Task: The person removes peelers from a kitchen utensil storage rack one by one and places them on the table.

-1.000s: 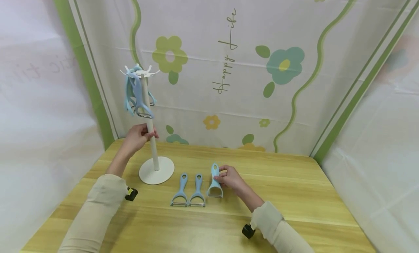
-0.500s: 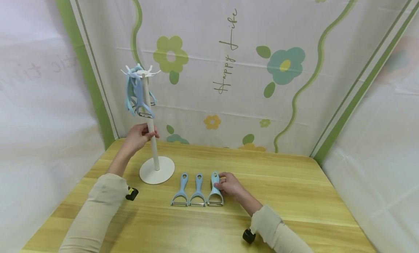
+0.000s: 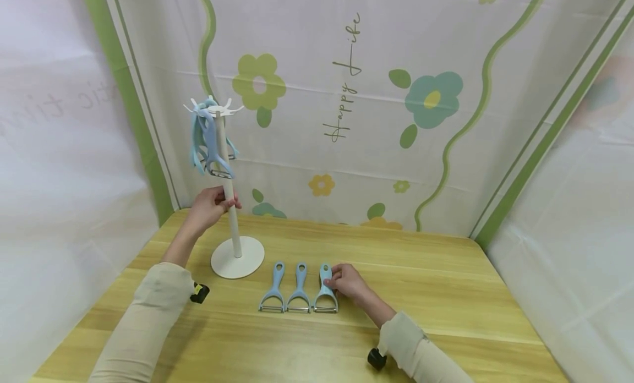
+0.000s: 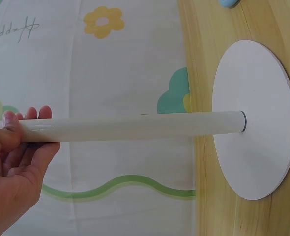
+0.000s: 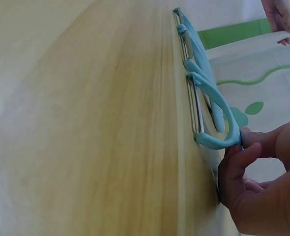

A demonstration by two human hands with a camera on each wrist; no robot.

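My left hand (image 3: 209,206) grips the white pole of an upright stand (image 4: 135,127), thumb on one side and fingers round the other. The stand's round base (image 3: 250,257) rests on the table. From its hooked top hang several blue peelers (image 3: 210,143), overlapping, so some are partly hidden. My right hand (image 3: 349,280) pinches the handle of a light blue peeler (image 3: 325,289), whose blade end touches the table in the right wrist view (image 5: 214,96). Left of it lie a middle peeler (image 3: 300,286) and a left peeler (image 3: 274,286), side by side, handles pointing away from me.
The wooden table (image 3: 426,306) ends at a printed fabric backdrop (image 3: 376,168) with flowers and lettering. White fabric walls stand at the left and right. A black wrist device (image 3: 199,293) sits by the left cuff and another device (image 3: 377,359) by the right cuff.
The right hand has lowered the light blue peeler toward me, into line with the two others. Its handle has sunk toward the table. My left hand stays on the pole.
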